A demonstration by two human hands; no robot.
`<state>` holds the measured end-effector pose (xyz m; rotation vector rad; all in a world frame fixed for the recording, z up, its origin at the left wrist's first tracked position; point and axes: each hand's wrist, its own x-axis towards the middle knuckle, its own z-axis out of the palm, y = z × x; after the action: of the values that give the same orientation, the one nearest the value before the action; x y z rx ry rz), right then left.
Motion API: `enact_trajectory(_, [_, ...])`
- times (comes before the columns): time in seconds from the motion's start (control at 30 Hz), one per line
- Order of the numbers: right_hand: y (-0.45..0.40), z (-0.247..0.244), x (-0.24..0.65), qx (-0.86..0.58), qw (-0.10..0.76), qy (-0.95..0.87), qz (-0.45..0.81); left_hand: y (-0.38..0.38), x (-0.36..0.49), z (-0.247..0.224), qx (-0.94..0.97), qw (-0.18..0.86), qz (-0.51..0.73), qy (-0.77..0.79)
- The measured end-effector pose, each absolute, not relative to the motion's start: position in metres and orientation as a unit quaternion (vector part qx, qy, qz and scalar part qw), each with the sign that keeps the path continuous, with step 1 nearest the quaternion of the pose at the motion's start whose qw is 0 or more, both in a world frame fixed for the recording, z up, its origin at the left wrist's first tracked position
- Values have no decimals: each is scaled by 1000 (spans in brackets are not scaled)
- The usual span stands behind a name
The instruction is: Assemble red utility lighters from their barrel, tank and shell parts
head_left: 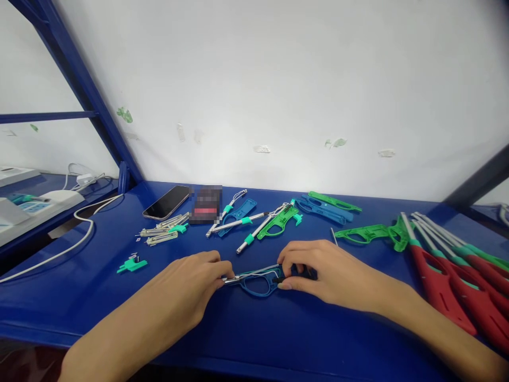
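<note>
In the middle of the blue shelf lies a blue plastic lighter handle half (259, 286) with a finger loop. A thin metal piece and a pale wire (265, 274) run across its upper edge. My left hand (199, 281) pinches the silvery metal tube (231, 280) at the left end of the handle. At the right end, my right hand (314, 268) is closed, thumb and fingers on a small black part (281, 279) over the handle. My fingers hide both ends of the handle.
Behind my hands lie metal lighter tubes (248, 239) with green collars, green handle halves (363, 233) and blue handle halves (324, 208). Red lighters (445, 292) are piled at right. At left are a phone (167, 201), small green parts (133, 264) and a white cable (89, 228).
</note>
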<state>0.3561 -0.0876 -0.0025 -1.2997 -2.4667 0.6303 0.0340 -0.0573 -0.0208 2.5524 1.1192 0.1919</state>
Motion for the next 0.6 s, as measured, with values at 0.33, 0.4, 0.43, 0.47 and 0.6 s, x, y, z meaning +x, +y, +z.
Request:
enact_trajectory(0.33, [-91, 0, 356, -494, 122, -833, 217, -59, 38, -18, 901, 170, 63, 395])
enact_trajectory(0.4, [-91, -1, 356, -497, 122, -831, 218, -59, 35, -22, 908, 147, 75, 384])
enact_trajectory(0.43, [-91, 0, 356, -498, 123, -830, 218, -60, 33, -24, 912, 135, 80, 378])
enact_trajectory(0.47, [-91, 0, 356, -499, 125, -830, 217, -60, 30, -26, 916, 125, 84, 372])
enact_trajectory(0.6, [-91, 3, 356, -501, 145, -827, 211, -63, 18, -31, 923, 124, 70, 357])
